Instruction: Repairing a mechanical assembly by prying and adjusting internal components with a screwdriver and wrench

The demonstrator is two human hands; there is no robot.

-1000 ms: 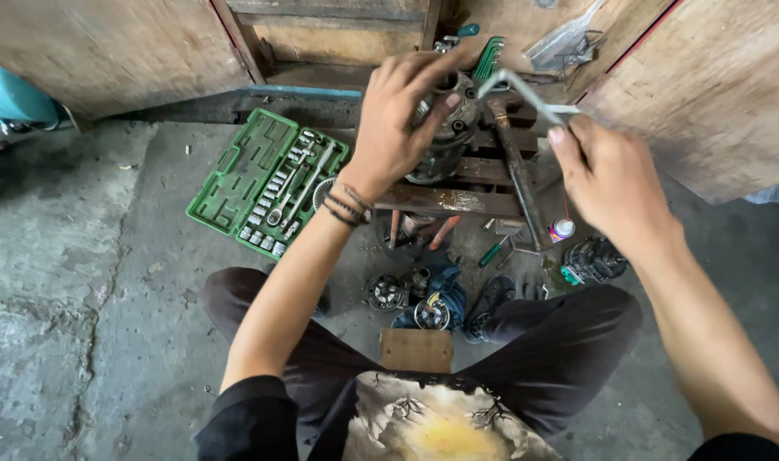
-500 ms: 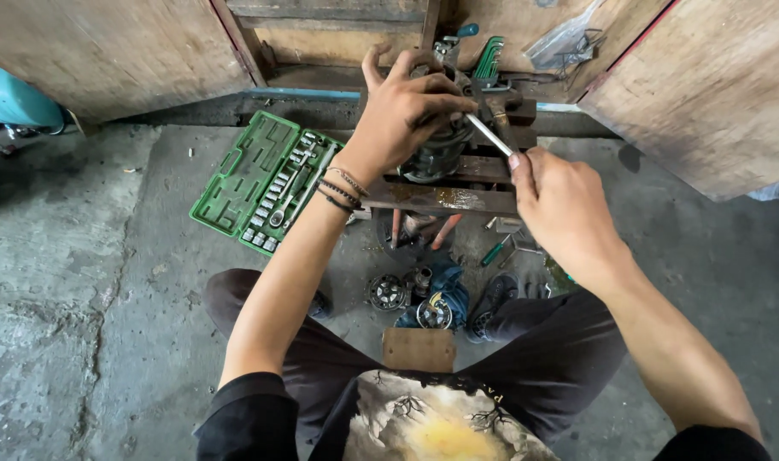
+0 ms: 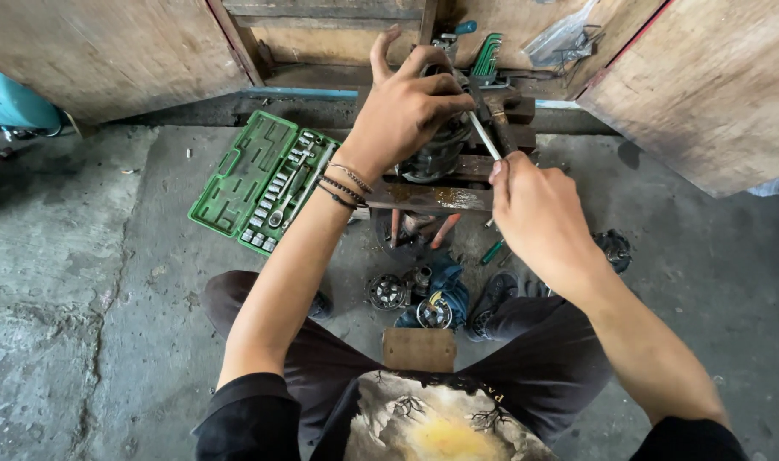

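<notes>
Even, soft daylight, sharp centre.
Faint shadows on the concrete floor (image 3: 90,282); edges bow, perhaps slightly blurred.

Head view, steeply downward, near

Tight at twelve o'clock, open concrete from seven to nine.

Ahead of me at twelve, my left hand (image 3: 407,107) covers the round grey metal part (image 3: 436,154) on the rusty wooden stand (image 3: 432,196), and my right hand (image 3: 535,213) holds the thin silver rod (image 3: 483,135) across the gap, so little room shows between them. At ten o'clock the open green plastic socket case (image 3: 266,182) blocks the floor. Small round metal parts (image 3: 389,292) crowd six o'clock between my knees. I see bare grey concrete (image 3: 73,282) from seven to nine.
</notes>
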